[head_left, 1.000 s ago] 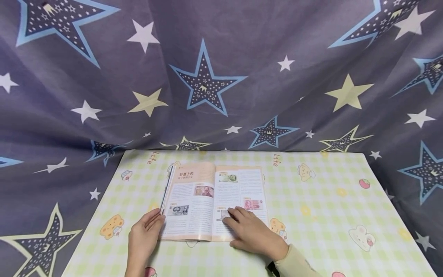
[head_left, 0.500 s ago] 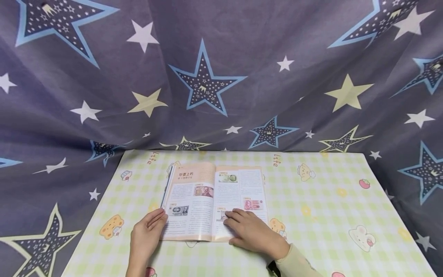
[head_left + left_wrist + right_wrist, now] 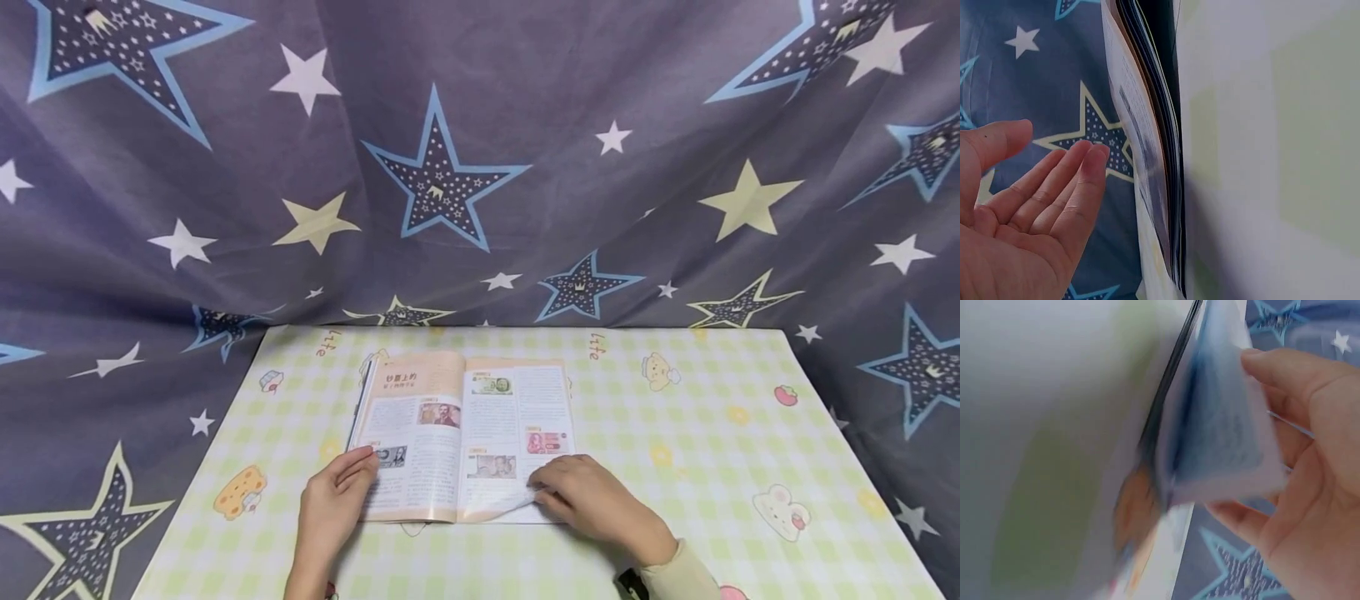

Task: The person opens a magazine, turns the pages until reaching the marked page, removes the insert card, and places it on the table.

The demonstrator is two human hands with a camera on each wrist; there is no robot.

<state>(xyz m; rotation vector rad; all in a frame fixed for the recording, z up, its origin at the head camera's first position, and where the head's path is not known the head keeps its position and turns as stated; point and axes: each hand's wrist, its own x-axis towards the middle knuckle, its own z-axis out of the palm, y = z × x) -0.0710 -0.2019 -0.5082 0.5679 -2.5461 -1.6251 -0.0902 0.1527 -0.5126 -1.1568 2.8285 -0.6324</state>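
An open magazine (image 3: 435,492) lies on the table, with pictures of banknotes among its printed columns. At its lower right, my right hand (image 3: 588,504) pinches the corner of the right-hand page between thumb and fingers. That page (image 3: 1222,437) is lifted and bent, its underside showing blurred in the right wrist view. My left hand (image 3: 335,500) is over the lower left edge of the magazine, fingertips near a grey banknote picture. Seen from the left wrist, the fingers of the left hand (image 3: 1041,212) are loosely extended beside the magazine's page edges (image 3: 1160,125), thumb apart, holding nothing.
A pale green checked tablecloth (image 3: 690,467) with cartoon prints covers the table around the magazine. Behind the table and at both sides hangs a dark purple curtain (image 3: 525,100) patterned with stars.
My right hand has moved right and lifted the lower right page corner, uncovering the banknote picture under it. My left hand has shifted slightly right, further over the left page.
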